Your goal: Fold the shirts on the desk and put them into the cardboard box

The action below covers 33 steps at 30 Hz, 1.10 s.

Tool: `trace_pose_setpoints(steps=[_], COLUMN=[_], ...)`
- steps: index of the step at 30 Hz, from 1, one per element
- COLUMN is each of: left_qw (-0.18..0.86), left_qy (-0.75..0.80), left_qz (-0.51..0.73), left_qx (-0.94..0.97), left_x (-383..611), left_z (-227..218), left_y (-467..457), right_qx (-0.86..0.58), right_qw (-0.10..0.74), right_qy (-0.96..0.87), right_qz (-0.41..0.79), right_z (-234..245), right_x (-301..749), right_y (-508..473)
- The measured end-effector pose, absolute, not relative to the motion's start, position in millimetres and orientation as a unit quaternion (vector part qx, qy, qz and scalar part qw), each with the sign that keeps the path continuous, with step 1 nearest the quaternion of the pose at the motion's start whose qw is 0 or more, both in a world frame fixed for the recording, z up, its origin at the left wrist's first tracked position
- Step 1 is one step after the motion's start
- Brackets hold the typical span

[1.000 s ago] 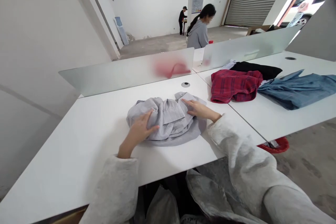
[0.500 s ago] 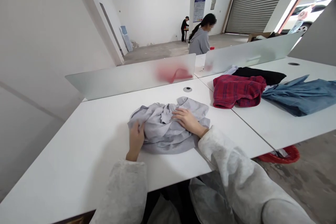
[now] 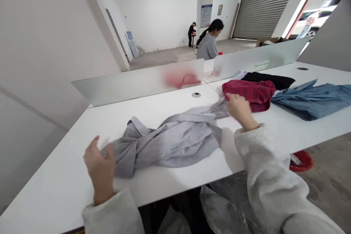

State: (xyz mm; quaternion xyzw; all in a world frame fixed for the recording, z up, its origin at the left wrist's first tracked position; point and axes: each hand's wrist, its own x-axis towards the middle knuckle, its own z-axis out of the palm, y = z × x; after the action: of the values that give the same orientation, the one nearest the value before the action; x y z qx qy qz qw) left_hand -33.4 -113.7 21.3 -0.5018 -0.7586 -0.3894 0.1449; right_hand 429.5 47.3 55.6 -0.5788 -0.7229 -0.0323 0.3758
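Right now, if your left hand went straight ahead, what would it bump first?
Probably the frosted divider beyond the white table; your left hand points just past the grey shirt, though depth is hard to judge.

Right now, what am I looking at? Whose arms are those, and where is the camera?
This picture comes from one small camera worn on a person's head, so you see what that person sees, looking forward and down. The two arms in pale fuzzy sleeves are theirs.

Their right hand pinches one end of a grey garment that lies spread on a white table. Their left hand is open beside the other end and seems to hold nothing.

Nearby lie a red plaid cloth, a black cloth and a blue denim garment. Past a frosted partition is another person in a grey hoodie.
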Motion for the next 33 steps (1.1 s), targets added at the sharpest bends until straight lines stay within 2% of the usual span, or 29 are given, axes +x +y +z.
trace_pose_setpoints(steps=[2,4,8,10,15,17,20,23,26,28,30,33], left_qw=[0.101,0.026,-0.007,-0.038,-0.105,-0.152,-0.19,-0.097,0.021,0.029,0.044,0.14], left_qy=[-0.699,-0.661,-0.664,-0.664,-0.633,-0.6,-0.594,-0.659,-0.738,-0.76,-0.78,-0.815], left_qz=[-0.346,-0.258,-0.174,-0.198,-0.32,-0.347,-0.402,-0.434,-0.298,-0.201,-0.186,-0.247], left_qx=[-0.617,-0.704,-0.727,-0.72,-0.697,-0.704,-0.671,-0.607,-0.605,-0.617,-0.596,-0.506], left_x=[-0.8,28.4,46.4,39.4,33.4,37.4,38.9,31.3,19.0,8.5,-5.4,-34.2], left_z=[-1.4,-27.4,-61.0,-62.3,-41.9,-33.0,-25.5,-27.3,-29.0,-19.3,5.9,70.9], left_y=[-109.7,-105.0,-106.5,-112.7,-124.5,-125.6,-125.9,-123.9,-115.6,-105.9,-94.0,-76.5], right_qx=[-0.52,-0.394,-0.293,-0.289,-0.336,-0.369,-0.387,-0.395,-0.405,-0.412,-0.422,-0.441], right_qw=[0.328,0.269,0.212,0.232,0.359,0.343,0.253,0.247,0.303,0.33,0.365,0.476], right_qy=[-0.788,-0.879,-0.931,-0.926,-0.866,-0.861,-0.885,-0.881,-0.857,-0.845,-0.827,-0.761], right_qz=[-0.015,0.02,0.05,0.077,0.093,0.062,0.059,0.09,0.102,0.09,0.063,0.012], right_z=[28.4,1.0,-34.3,-36.3,-21.5,-19.5,-19.3,-8.7,18.4,43.0,71.5,120.7], right_x=[393.3,352.3,299.9,294.8,304.0,304.7,303.0,302.8,305.6,310.3,319.3,345.0], right_y=[35.2,19.9,-3.4,-4.4,19.0,32.1,49.1,60.3,68.2,74.9,85.4,107.7])
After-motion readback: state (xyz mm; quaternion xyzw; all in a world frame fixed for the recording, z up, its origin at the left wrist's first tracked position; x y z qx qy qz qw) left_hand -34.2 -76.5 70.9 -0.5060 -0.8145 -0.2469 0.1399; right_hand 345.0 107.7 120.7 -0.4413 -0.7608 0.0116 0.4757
